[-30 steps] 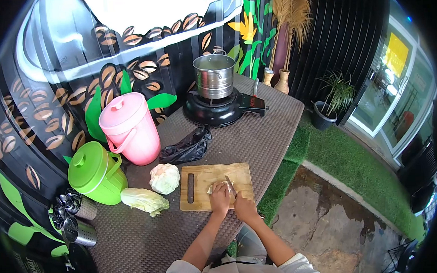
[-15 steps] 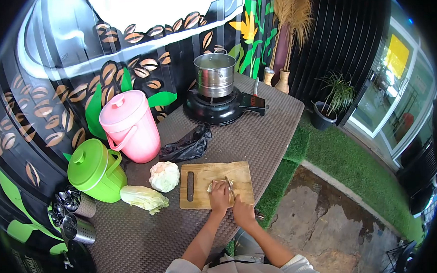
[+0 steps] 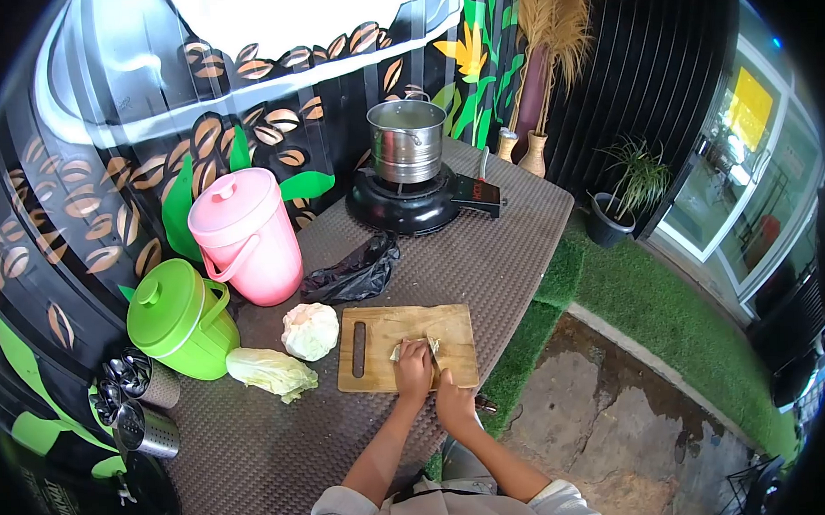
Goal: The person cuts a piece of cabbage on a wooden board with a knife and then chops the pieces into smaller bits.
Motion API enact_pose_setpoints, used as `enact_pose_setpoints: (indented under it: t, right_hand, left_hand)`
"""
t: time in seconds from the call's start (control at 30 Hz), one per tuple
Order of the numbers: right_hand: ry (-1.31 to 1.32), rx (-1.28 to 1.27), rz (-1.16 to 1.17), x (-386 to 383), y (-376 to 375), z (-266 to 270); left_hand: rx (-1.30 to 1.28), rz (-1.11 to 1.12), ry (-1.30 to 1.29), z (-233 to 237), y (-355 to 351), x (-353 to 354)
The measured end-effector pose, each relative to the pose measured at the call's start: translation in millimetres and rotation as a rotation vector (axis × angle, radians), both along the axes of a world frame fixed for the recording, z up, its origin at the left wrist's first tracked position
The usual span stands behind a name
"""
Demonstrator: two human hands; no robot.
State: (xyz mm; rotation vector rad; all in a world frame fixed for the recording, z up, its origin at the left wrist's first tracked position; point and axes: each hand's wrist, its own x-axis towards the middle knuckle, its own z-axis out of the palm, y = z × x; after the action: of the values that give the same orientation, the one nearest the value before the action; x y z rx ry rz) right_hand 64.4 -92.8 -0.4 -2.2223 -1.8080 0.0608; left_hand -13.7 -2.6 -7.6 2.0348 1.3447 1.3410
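Note:
A wooden cutting board (image 3: pixel 404 324) with a slot handle lies near the table's front edge. On it, my left hand (image 3: pixel 414 370) is closed over a small pale leafy vegetable piece (image 3: pixel 431 342), its fingers pressing from above. My right hand (image 3: pixel 455 406) grips a knife (image 3: pixel 436 359) at the board's near edge. The blade points away from me, close beside the left fingers, and the hands hide much of it. To the left of the board sit a round cabbage (image 3: pixel 310 332) and an elongated napa cabbage (image 3: pixel 272 373).
A steel pot (image 3: pixel 407 149) stands on a black portable stove (image 3: pixel 401 209) at the back. Behind the board lies a black plastic bag (image 3: pixel 356 271). Pink (image 3: pixel 258 250) and green lidded buckets (image 3: pixel 184 327) stand left, near metal utensil holders (image 3: pixel 147 429). The table edge (image 3: pixel 517 331) runs close on the right.
My right hand has shifted slightly left and up with the knife, closer to my left hand. The left hand stays on the leafy piece.

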Motion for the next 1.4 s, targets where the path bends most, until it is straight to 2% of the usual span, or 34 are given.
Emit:
enact_pose_setpoints:
  t: [0.03, 0.1, 0.23, 0.33, 0.37, 0.53, 0.6, 0.7, 0.87, 1.0, 1.03, 1.13, 1.27, 1.33, 1.4]
  right_hand:
    - [0.001, -0.001, 0.000, 3.6, 5.5, 7.9]
    - [0.146, -0.207, 0.040, 16.0, 20.6, 26.1]
    - [0.132, -0.266, 0.105, 28.4, 20.1, 56.1]
    - [0.059, -0.220, 0.017, 15.1, -3.8, 35.2]
    - [0.054, -0.118, -0.020, 9.6, -7.1, 12.8]
    - [0.108, -0.184, 0.000, 17.9, 17.8, 31.3]
    - [0.123, -0.184, 0.096, 31.8, 28.6, 43.8]
    - [0.147, -0.213, 0.096, 38.8, 14.8, 47.8]
    - [0.141, -0.210, -0.040, 14.7, -4.6, 8.2]
    - [0.213, -0.159, 0.033, 26.5, 28.6, 18.2]
    - [0.174, -0.255, 0.052, 29.2, 33.3, 35.6]
    - [0.233, -0.298, 0.074, 32.6, 23.2, 63.7]
    - [0.159, -0.267, -0.021, 9.7, 4.2, 27.7]
    - [0.123, -0.160, -0.013, 4.0, 6.9, 21.6]
    - [0.130, -0.175, 0.007, 13.8, 20.0, 27.3]
  left_hand:
    - [0.008, 0.001, 0.001, -1.2, -0.6, 0.1]
    - [-0.032, 0.012, 0.011, -6.5, -2.8, 0.4]
    - [-0.027, 0.026, 0.046, -0.9, -3.3, -0.4]
    - [-0.003, 0.026, 0.029, 2.7, -3.7, -0.9]
    - [0.009, 0.012, 0.003, 3.4, -3.7, -0.3]
    - [-0.020, 0.018, 0.052, -3.4, -3.1, 0.0]
    - [-0.042, 0.037, 0.075, -4.1, -2.2, 0.9]
    - [-0.034, 0.040, 0.065, -5.4, -2.4, 0.5]
    - [0.016, 0.037, 0.060, -3.3, -0.8, 1.8]
    - [0.048, 0.018, 0.062, 3.5, -2.0, 2.0]
    - [0.075, 0.034, 0.068, 6.5, -2.7, 1.3]
    - [0.079, 0.050, 0.060, 6.1, -1.9, 1.0]
    - [0.011, 0.023, 0.052, -3.2, 2.2, 1.0]
    - [0.017, 0.017, 0.048, -3.0, 2.2, 1.2]
    - [0.025, 0.011, 0.050, -2.1, 0.7, -0.5]
